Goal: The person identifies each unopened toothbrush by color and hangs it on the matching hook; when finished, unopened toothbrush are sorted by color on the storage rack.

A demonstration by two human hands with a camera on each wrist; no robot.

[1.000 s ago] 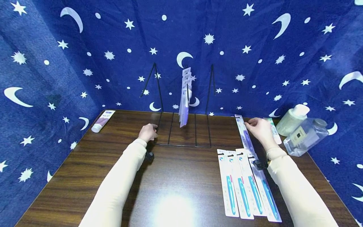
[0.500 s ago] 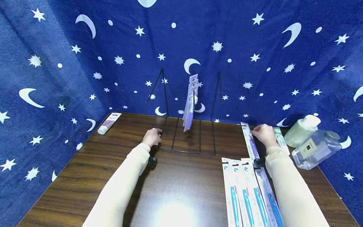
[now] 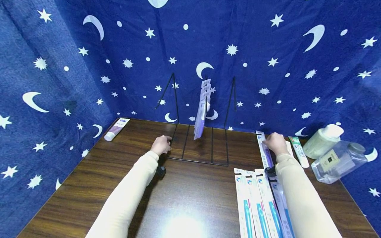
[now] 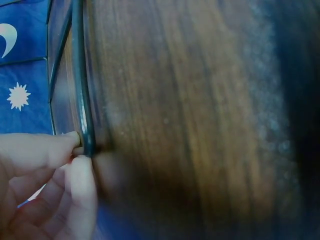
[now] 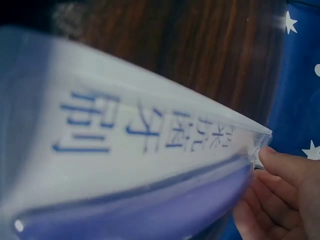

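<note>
From the head camera, the left hand (image 3: pixel 161 144) rests at the near left corner of a black wire display stand (image 3: pixel 202 145) on the dark wooden table (image 3: pixel 89 185), fingers curled at its base wire. Several purple-and-white toothbrush packs (image 3: pixel 202 109) hang from the stand's middle hook. To the right, the right hand (image 3: pixel 275 142) holds the far end of a long purple-and-white toothbrush blister pack (image 3: pixel 265 150) that lies on the table. Nearer, a row of white packs with blue toothbrushes (image 3: pixel 257 205) lies side by side. Just right of the hand lies a green-and-white tube box (image 3: pixel 299 150); further right are a pale bottle with a white cap (image 3: pixel 322 140) and a clear flat bottle (image 3: pixel 339 162). A white-and-purple tube (image 3: pixel 116 129) lies at the far left edge.

In the left wrist view, thumb and fingertips (image 4: pixel 75 150) pinch the black wire (image 4: pixel 80 75) against the table.

In the right wrist view, the fingers (image 5: pixel 285 175) grip the corner of the blister pack (image 5: pixel 140 150), whose printed card fills the frame, blurred.
</note>
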